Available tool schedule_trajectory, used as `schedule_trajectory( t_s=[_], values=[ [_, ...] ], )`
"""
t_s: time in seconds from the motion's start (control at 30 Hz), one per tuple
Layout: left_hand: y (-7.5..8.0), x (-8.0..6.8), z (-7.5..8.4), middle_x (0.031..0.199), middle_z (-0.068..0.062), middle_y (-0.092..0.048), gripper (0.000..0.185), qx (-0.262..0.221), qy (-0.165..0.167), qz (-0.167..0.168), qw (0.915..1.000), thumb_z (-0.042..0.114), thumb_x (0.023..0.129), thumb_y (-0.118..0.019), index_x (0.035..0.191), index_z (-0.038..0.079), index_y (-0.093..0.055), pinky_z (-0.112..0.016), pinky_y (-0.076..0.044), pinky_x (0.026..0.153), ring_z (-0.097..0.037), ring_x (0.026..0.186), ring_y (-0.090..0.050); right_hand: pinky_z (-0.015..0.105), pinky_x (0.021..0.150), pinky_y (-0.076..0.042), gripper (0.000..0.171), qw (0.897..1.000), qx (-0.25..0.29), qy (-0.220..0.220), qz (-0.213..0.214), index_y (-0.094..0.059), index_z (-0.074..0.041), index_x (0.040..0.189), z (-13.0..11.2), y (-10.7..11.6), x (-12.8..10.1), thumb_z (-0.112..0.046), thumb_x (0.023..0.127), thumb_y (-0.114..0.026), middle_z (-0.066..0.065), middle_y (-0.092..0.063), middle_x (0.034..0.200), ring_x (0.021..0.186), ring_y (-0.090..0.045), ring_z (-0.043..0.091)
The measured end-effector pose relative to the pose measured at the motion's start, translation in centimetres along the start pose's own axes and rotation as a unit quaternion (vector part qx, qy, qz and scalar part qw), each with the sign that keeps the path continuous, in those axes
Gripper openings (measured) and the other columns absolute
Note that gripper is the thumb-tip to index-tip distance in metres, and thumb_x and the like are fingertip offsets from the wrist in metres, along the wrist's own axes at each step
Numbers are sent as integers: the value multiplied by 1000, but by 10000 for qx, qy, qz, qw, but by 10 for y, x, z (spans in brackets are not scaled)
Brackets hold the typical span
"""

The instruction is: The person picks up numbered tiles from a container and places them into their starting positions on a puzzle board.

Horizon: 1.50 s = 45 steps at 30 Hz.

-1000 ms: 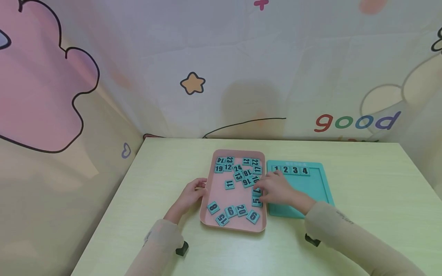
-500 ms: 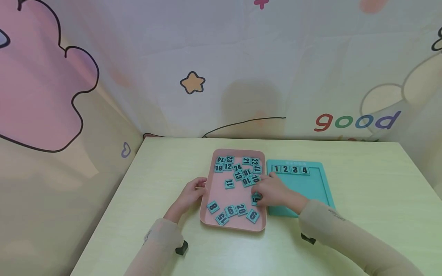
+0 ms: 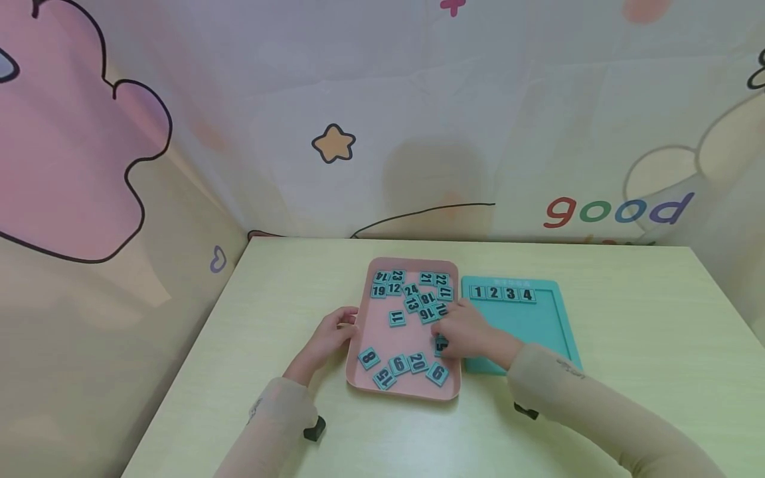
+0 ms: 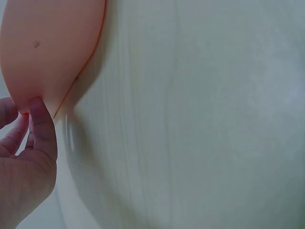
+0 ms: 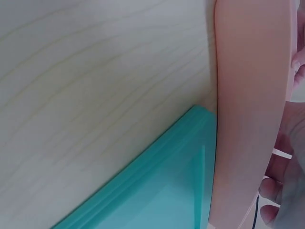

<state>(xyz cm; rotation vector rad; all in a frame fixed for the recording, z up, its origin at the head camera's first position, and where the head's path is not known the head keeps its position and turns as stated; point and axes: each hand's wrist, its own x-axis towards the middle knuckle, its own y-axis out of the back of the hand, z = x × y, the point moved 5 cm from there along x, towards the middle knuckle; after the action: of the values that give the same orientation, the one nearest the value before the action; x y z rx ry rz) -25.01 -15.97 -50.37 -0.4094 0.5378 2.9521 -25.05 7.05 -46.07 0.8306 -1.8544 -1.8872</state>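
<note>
The right hand (image 3: 469,335) pinches a tile (image 3: 441,344) at the right side of the pink tray (image 3: 358,318), and the left hand (image 3: 329,335) grips the tray's left rim. The tile may slip and fall among the others, or the sleeve may disturb the teal board (image 3: 556,325) on the desk (image 3: 627,372).

Both forearms, in pale sleeves, reach forward and angle inward toward each other; the left hand (image 3: 331,334) lies low, thumb and fingers curled in a light grip, thumb tip pressed forward; the right hand (image 3: 472,334) is palm-down, knuckles raised, fingers bent downward with their tips hidden under the palm.
</note>
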Motion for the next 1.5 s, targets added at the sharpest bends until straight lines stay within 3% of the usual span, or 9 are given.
schedule_trajectory(
  t_s=[0.3,0.63,0.77,1.0,1.27,1.5],
  values=[
    [0,2,-4,108,-11,-51,36,79,41,-70,9999,9,87,-49,123,8,-47,-30,-46,83,-21,94,-48,33,73,-24,25,9998,-72,-138,89,-67,-24,89,-5,-5,4,-38,68,-67,-11,-55,69,73,-33,14],
    [0,0,-3,110,-10,-51,37,99,92,-73,9999,11,87,-49,124,10,-47,-32,-45,86,-21,96,-48,36,73,-26,20,9969,377,-509,460,-66,-21,83,-7,-3,7,-36,70,-65,-9,-57,65,70,-35,15],
    [0,1,-4,110,-9,-51,37,122,131,-65,9998,12,87,-50,124,11,-46,-32,-45,87,-20,96,-48,37,77,-27,23,9953,631,-567,466,-66,-22,88,-2,-7,9,-38,71,-66,-11,-60,68,71,-37,13],
    [0,0,-3,110,-9,-51,37,104,146,-70,9998,12,87,-50,124,11,-47,-32,-45,87,-20,96,-48,39,76,-24,30,9959,770,-417,222,-67,-24,96,2,-8,7,-31,67,-70,-12,-50,56,76,-37,15],
    [0,0,-3,109,-9,-51,37,127,122,-68,9998,12,87,-50,124,11,-47,-31,-45,86,-20,95,-48,41,76,-23,28,9972,628,-338,242,-68,-25,95,0,-11,6,-20,68,-67,-9,-60,76,80,-36,16],
    [0,1,-3,110,-9,-51,37,116,139,-67,9998,12,87,-50,124,11,-47,-31,-45,86,-20,96,-48,41,76,-23,28,9970,612,-232,422,-68,-23,94,0,-14,6,-16,67,-65,-10,-60,74,76,-38,13]
  ],
)
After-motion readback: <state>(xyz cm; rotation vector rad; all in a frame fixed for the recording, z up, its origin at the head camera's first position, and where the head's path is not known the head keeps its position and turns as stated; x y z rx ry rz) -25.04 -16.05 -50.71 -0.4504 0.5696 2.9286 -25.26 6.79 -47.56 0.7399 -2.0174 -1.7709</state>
